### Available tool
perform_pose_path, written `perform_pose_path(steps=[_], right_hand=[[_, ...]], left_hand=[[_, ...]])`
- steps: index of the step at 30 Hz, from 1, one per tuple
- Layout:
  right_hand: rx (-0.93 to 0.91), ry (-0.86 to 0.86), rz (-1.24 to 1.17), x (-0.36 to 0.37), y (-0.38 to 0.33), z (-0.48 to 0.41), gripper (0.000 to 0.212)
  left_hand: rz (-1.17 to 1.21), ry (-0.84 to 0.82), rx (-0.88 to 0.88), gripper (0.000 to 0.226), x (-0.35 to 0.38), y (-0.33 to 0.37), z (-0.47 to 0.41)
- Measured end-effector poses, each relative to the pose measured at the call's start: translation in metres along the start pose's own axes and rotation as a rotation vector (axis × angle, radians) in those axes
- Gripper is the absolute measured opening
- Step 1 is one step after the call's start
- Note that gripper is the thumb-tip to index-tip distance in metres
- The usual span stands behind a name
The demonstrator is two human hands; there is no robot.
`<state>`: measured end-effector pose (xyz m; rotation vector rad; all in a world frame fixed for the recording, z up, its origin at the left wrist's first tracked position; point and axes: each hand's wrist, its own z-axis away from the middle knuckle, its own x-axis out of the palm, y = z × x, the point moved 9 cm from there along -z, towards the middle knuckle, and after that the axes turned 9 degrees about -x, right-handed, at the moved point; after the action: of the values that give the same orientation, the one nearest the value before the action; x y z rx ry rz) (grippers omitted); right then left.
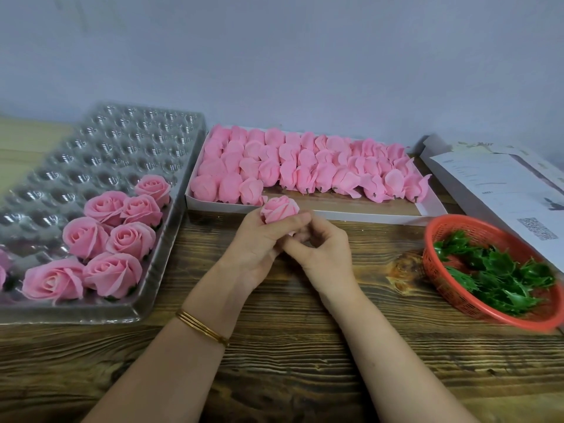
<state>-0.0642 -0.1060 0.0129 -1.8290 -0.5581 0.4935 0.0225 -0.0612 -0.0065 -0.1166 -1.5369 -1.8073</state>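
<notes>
Above wooden table (305, 346), left hand (259, 242) cupping rose (279, 210), right hand (320, 251) pinching beneath

We see a pink rose bud (279, 212), same soft pink as the open roses (125, 239) in the clear, glossy plastic tray (122, 141) w/ rows of round dimples, & as the buds (305, 172) in the white box (381, 218). The basket (439, 282) is orange-red mesh, the leaves (500, 270) in it dark green. The table (305, 361): dark brown w/ streaky wood grain. The bangles (198, 326): gold. The paper sheet (488, 184): white w/ black print & a QR code (534, 228). The wall (274, 56): pale grey-blue.
</notes>
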Motion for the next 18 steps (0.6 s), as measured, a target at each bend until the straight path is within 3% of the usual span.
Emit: perform_pose_path(steps=[3, 12, 15, 18], right_hand=[[0.118, -0.006, -0.217, 0.004, 0.008, 0.002, 0.015], [0.396, -0.1, -0.543, 0.023, 0.021, 0.01, 0.01], [0.38, -0.063, -0.492, 0.018, 0.023, 0.01, 0.005], [0.267, -0.003, -0.294, 0.005, 0.021, 0.007, 0.022]], left_hand=[[0.033, -0.018, -0.027, 0.047, 0.001, 0.0, 0.001], [-0.078, -0.024, -0.097, 0.025, -0.001, -0.004, 0.003], [-0.07, 0.019, -0.073, 0.032, -0.004, -0.003, 0.002], [-0.083, 0.045, -0.039, 0.033, -0.006, -0.001, -0.001]])
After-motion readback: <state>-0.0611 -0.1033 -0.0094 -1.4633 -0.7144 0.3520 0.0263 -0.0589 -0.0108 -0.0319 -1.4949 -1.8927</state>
